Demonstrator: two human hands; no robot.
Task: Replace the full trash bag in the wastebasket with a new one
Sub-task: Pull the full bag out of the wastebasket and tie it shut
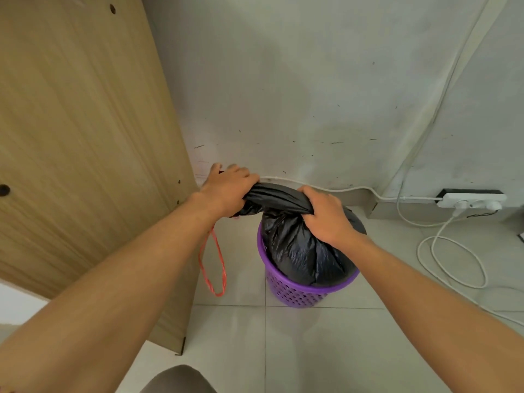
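- Head view: black trash bag [300, 251] sits full in the purple wastebasket [295, 293], on the tiled floor [326, 350] near the wall [312, 95].
- Left hand [226, 188] grips the end of the bag's gathered, twisted neck; right hand [326, 214] clenches the neck where it meets the bag's body.
- Red drawstring loop [218, 268] hangs below the left hand.
- Wood panel [85, 137] at left; power strip [470, 199] and white cable [453, 262] at right.

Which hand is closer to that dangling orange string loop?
Left. The left hand grips the twisted neck of the black bag, and the orange loop hangs just below it. The right hand grips the neck on the far side, above the purple basket.
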